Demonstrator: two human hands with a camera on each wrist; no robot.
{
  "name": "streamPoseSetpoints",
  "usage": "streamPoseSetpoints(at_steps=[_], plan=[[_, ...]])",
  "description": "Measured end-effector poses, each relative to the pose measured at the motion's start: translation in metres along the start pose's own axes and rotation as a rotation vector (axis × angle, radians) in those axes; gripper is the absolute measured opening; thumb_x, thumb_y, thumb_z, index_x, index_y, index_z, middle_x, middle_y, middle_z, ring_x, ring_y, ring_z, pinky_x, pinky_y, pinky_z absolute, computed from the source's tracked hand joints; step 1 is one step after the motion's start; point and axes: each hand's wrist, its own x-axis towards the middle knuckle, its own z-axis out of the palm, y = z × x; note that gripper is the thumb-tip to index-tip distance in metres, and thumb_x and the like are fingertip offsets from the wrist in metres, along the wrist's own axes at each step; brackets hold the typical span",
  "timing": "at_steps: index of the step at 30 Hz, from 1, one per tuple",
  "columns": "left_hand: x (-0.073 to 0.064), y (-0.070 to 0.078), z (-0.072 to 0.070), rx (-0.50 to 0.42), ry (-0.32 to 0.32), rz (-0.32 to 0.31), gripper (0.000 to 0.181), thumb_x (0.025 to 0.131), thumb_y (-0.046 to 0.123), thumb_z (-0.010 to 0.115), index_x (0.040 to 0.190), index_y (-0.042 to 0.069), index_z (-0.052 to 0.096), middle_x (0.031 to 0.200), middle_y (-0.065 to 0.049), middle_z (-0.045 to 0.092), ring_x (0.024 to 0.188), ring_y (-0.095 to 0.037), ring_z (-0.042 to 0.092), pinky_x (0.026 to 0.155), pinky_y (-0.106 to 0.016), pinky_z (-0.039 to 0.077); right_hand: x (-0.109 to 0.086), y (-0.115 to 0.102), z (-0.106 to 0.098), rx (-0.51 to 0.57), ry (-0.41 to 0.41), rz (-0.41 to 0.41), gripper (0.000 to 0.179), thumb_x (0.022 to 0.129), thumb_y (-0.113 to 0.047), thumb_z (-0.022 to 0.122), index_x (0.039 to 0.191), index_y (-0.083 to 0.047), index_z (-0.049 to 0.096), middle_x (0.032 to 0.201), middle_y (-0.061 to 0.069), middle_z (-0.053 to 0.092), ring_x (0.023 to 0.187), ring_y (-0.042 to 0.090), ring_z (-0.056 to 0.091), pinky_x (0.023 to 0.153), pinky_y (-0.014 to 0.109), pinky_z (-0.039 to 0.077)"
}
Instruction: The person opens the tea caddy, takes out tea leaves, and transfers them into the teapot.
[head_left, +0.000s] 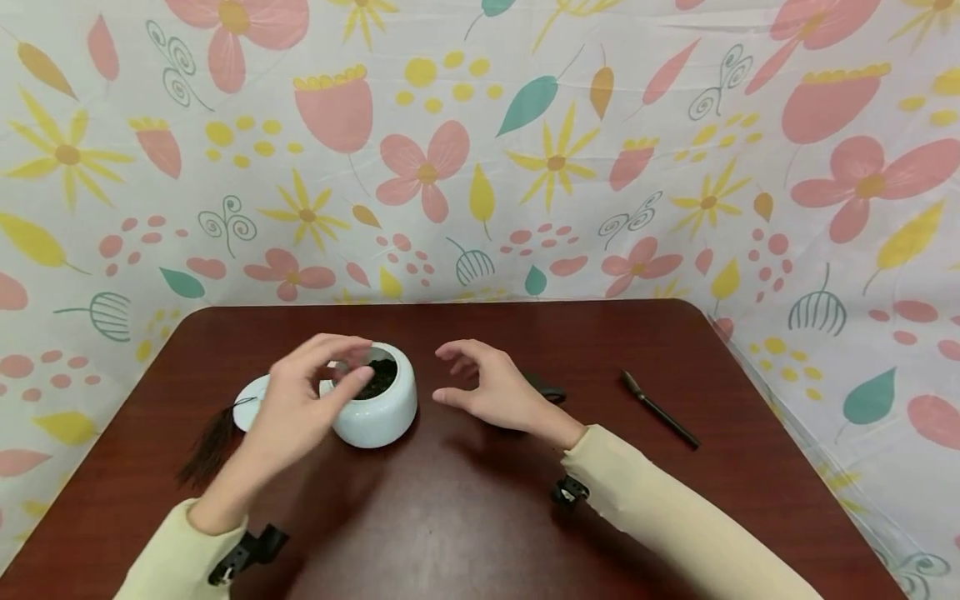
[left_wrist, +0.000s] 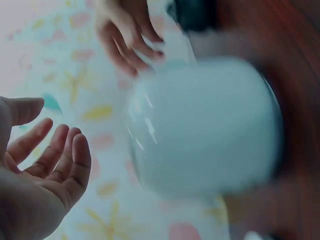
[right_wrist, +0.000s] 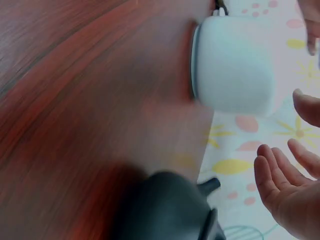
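Observation:
A glossy white jar (head_left: 378,421) stands upright and lidless, with dark crumbly bits, like tea leaves, inside. My left hand (head_left: 300,396) overlaps its left rim in the head view. In the left wrist view that hand (left_wrist: 50,175) is apart from the jar (left_wrist: 205,130), its fingers loosely bent and holding nothing. To the jar's right, my right hand (head_left: 491,387) hovers with fingers spread and nothing in them. A black teapot (right_wrist: 170,207) sits below this hand, mostly hidden by it in the head view.
Left of the jar lies a white round lid (head_left: 250,404) with a dark tassel (head_left: 206,450), partly behind the left hand. A slim black pen-like stick (head_left: 660,408) lies on the right of the brown table (head_left: 442,517). A flowered cloth (head_left: 480,150) hangs behind.

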Motion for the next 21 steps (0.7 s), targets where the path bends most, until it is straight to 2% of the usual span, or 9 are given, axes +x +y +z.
streamPoseSetpoints(at_steps=[2, 4, 7, 9, 13, 17, 21], plan=[[-0.003, -0.016, -0.015, 0.046, 0.019, -0.059, 0.032, 0.095, 0.003, 0.079, 0.124, 0.014, 0.076, 0.110, 0.001, 0.071, 0.097, -0.010, 0.066, 0.076, -0.019, 0.053, 0.005, -0.002, 0.005, 0.009, -0.021, -0.004, 0.056, 0.090, -0.019, 0.088, 0.139, -0.010, 0.063, 0.131, 0.003, 0.064, 0.113, 0.030, 0.065, 0.097, 0.049, 0.053], [-0.006, -0.034, -0.030, 0.099, 0.009, -0.128, 0.031, 0.097, 0.008, 0.078, 0.127, 0.013, 0.074, 0.110, -0.002, 0.072, 0.097, -0.005, 0.066, 0.077, -0.016, 0.052, 0.009, -0.003, 0.010, 0.014, -0.036, -0.004, 0.061, 0.089, -0.020, 0.089, 0.142, -0.010, 0.061, 0.133, 0.004, 0.064, 0.116, 0.031, 0.065, 0.100, 0.048, 0.052], [-0.011, -0.060, -0.050, 0.163, -0.045, -0.230, 0.033, 0.101, 0.017, 0.076, 0.133, 0.011, 0.071, 0.112, -0.008, 0.072, 0.099, -0.003, 0.065, 0.080, -0.014, 0.051, 0.016, -0.006, 0.016, 0.018, -0.045, 0.003, 0.066, 0.087, -0.020, 0.090, 0.145, -0.010, 0.059, 0.136, 0.006, 0.063, 0.119, 0.030, 0.065, 0.100, 0.047, 0.053], [-0.015, -0.075, -0.062, 0.219, -0.091, -0.284, 0.036, 0.102, 0.022, 0.075, 0.135, 0.009, 0.069, 0.114, -0.010, 0.073, 0.100, -0.008, 0.066, 0.080, -0.015, 0.051, 0.019, -0.008, 0.019, 0.022, -0.045, 0.002, 0.069, 0.086, -0.020, 0.090, 0.146, -0.009, 0.058, 0.139, 0.008, 0.062, 0.120, 0.029, 0.065, 0.100, 0.045, 0.053], [-0.023, -0.098, -0.082, 0.353, -0.172, -0.337, 0.042, 0.100, 0.027, 0.077, 0.134, 0.003, 0.069, 0.116, -0.017, 0.072, 0.101, -0.028, 0.068, 0.081, -0.033, 0.055, 0.027, -0.012, 0.027, 0.026, -0.056, -0.008, 0.074, 0.085, -0.020, 0.091, 0.149, -0.005, 0.055, 0.144, 0.012, 0.060, 0.122, 0.026, 0.064, 0.102, 0.040, 0.052], [-0.030, -0.113, -0.093, 0.422, -0.251, -0.398, 0.050, 0.097, 0.030, 0.081, 0.133, -0.001, 0.067, 0.120, -0.023, 0.070, 0.106, -0.040, 0.066, 0.085, -0.055, 0.053, 0.032, -0.013, 0.034, 0.033, -0.065, -0.009, 0.079, 0.084, -0.019, 0.092, 0.150, -0.002, 0.053, 0.144, 0.010, 0.060, 0.124, 0.022, 0.063, 0.104, 0.037, 0.050], [-0.035, -0.122, -0.097, 0.454, -0.300, -0.447, 0.050, 0.094, 0.026, 0.083, 0.131, -0.004, 0.068, 0.116, -0.025, 0.070, 0.107, -0.043, 0.064, 0.084, -0.057, 0.053, 0.035, -0.012, 0.039, 0.043, -0.073, 0.010, 0.083, 0.082, -0.021, 0.094, 0.152, -0.005, 0.052, 0.145, 0.006, 0.060, 0.126, 0.018, 0.062, 0.104, 0.037, 0.050]])
